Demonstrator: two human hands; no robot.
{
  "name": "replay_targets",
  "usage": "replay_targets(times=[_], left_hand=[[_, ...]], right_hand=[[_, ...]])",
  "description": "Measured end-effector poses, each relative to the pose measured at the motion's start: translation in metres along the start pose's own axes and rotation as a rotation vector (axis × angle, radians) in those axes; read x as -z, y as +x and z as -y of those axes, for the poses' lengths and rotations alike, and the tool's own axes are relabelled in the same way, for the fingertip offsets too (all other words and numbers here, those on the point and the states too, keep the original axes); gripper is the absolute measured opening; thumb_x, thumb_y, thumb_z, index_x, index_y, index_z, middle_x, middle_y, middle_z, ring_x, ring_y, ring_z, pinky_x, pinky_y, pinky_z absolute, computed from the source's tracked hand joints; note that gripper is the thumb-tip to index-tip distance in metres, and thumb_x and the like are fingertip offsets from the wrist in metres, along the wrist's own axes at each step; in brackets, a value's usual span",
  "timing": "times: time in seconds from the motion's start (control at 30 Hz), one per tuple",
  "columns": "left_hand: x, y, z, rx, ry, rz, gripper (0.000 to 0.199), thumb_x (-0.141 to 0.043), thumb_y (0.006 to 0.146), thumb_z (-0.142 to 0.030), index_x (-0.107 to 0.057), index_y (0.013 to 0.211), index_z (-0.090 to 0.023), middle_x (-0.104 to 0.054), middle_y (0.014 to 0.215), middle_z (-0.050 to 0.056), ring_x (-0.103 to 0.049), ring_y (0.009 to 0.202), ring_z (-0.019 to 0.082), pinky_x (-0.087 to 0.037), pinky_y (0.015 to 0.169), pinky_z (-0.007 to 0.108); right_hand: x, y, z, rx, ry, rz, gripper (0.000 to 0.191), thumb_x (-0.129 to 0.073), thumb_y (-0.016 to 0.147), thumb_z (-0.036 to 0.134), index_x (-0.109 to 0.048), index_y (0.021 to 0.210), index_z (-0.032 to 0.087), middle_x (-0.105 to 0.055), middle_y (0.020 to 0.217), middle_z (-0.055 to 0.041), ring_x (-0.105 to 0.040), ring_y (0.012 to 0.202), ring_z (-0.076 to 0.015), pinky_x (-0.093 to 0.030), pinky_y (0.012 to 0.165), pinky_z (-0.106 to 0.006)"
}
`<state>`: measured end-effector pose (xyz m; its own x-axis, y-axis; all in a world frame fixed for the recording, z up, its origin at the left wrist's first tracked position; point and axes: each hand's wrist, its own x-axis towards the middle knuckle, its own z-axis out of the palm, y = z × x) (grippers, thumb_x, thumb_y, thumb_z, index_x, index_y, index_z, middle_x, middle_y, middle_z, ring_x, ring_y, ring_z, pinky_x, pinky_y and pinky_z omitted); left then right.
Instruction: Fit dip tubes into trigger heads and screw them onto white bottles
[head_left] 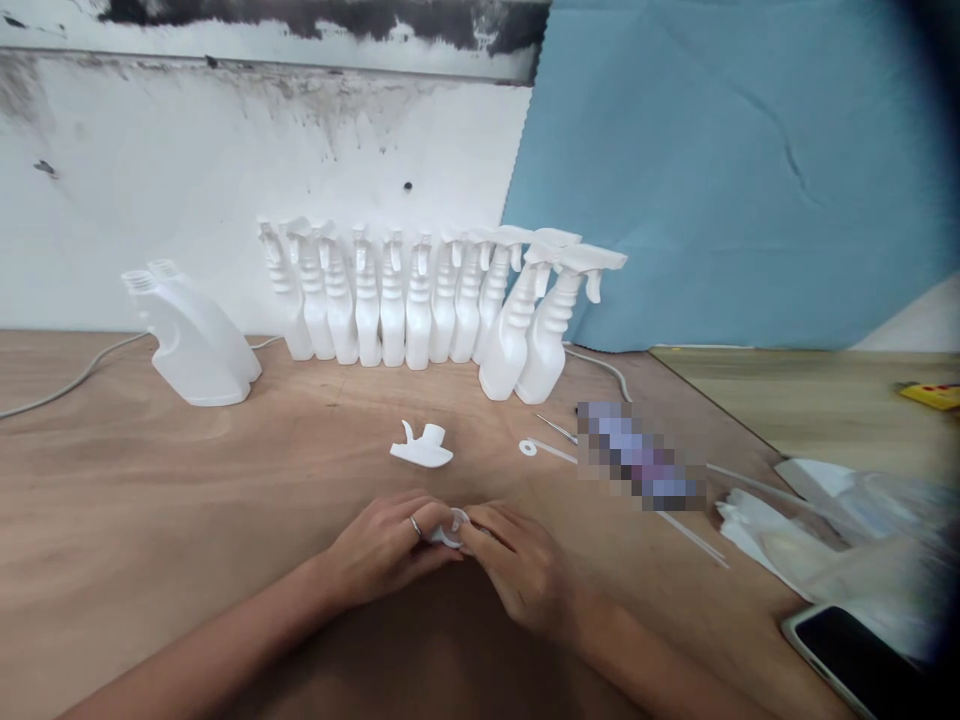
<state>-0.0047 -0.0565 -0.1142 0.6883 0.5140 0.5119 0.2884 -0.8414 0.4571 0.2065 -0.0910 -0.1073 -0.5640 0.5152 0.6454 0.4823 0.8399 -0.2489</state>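
Between my two hands, close to the table's near edge, is a small white plastic part point(451, 530) with a round opening. My left hand point(390, 545) has its fingers wrapped round it and wears a ring. The fingers of my right hand point(517, 560) are pressed on the part's right side, hiding some of it. Just beyond the hands a loose white trigger spray head point(424, 447) lies on the wooden table point(187, 520). A small white ring point(528, 448) lies farther right, beside a thin tube point(553, 451).
White spray bottles with trigger heads point(418, 320) stand in a row by the wall. Open bottles without heads point(202, 345) are at left. On the right are a pixelated object point(637, 455), clear plastic bags point(840, 540), a phone point(855, 660) and a grey cable point(604, 366).
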Motion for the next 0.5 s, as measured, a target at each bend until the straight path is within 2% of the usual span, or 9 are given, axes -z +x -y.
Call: replay_targets(times=[0.1,0.17,0.27,0.33,0.4,0.5], left_hand=[[0.000,0.000,-0.001,0.017,0.012,0.009,0.020,-0.053,0.099,-0.035,-0.050,0.112,-0.020,-0.066,0.091,0.003,-0.063,0.078,0.016,-0.049,0.068,0.025],[0.001,0.002,-0.002,0.009,0.011,0.018,0.019,-0.053,0.099,-0.034,-0.050,0.113,-0.020,-0.066,0.093,0.004,-0.063,0.080,0.017,-0.049,0.069,0.025],[0.004,0.004,-0.003,-0.008,0.028,0.025,0.016,-0.051,0.099,-0.031,-0.051,0.110,-0.019,-0.064,0.089,0.005,-0.061,0.075,0.016,-0.048,0.065,0.024],[0.004,0.005,-0.004,-0.014,0.039,0.020,0.014,-0.052,0.099,-0.029,-0.051,0.109,-0.019,-0.063,0.088,0.004,-0.059,0.073,0.015,-0.046,0.063,0.023],[0.004,0.004,-0.005,-0.010,0.029,0.010,0.014,-0.053,0.099,-0.027,-0.049,0.110,-0.020,-0.064,0.090,0.004,-0.059,0.073,0.015,-0.047,0.064,0.024],[0.002,0.002,-0.005,0.036,0.013,0.023,0.016,-0.054,0.097,-0.028,-0.047,0.110,-0.022,-0.064,0.095,0.003,-0.060,0.078,0.016,-0.048,0.067,0.025]], right_hand=[[-0.001,-0.003,-0.001,-0.013,-0.010,0.005,0.031,-0.039,0.095,0.006,-0.057,0.117,0.016,-0.066,0.092,-0.0115,-0.061,0.077,-0.0231,-0.050,0.068,-0.036],[0.002,-0.005,-0.003,-0.023,0.014,0.020,0.033,-0.040,0.094,0.007,-0.056,0.121,0.017,-0.066,0.101,-0.0125,-0.062,0.084,-0.0240,-0.049,0.074,-0.039],[0.014,-0.005,-0.011,0.022,-0.003,0.012,0.041,-0.041,0.093,0.005,-0.049,0.132,0.016,-0.063,0.118,-0.0151,-0.061,0.100,-0.0252,-0.047,0.084,-0.043],[0.028,-0.006,-0.021,0.002,-0.104,-0.033,0.041,-0.042,0.092,0.003,-0.050,0.130,0.015,-0.065,0.112,-0.0138,-0.061,0.100,-0.0245,-0.045,0.087,-0.042],[0.043,-0.009,-0.036,-0.097,-0.281,-0.030,0.032,-0.044,0.091,0.003,-0.058,0.116,0.016,-0.068,0.099,-0.0105,-0.061,0.094,-0.0249,-0.044,0.087,-0.043],[0.060,-0.020,-0.063,-0.340,-0.644,0.142,0.023,-0.045,0.090,0.010,-0.065,0.099,0.018,-0.068,0.098,-0.0115,-0.058,0.094,-0.0299,-0.041,0.076,-0.042]])
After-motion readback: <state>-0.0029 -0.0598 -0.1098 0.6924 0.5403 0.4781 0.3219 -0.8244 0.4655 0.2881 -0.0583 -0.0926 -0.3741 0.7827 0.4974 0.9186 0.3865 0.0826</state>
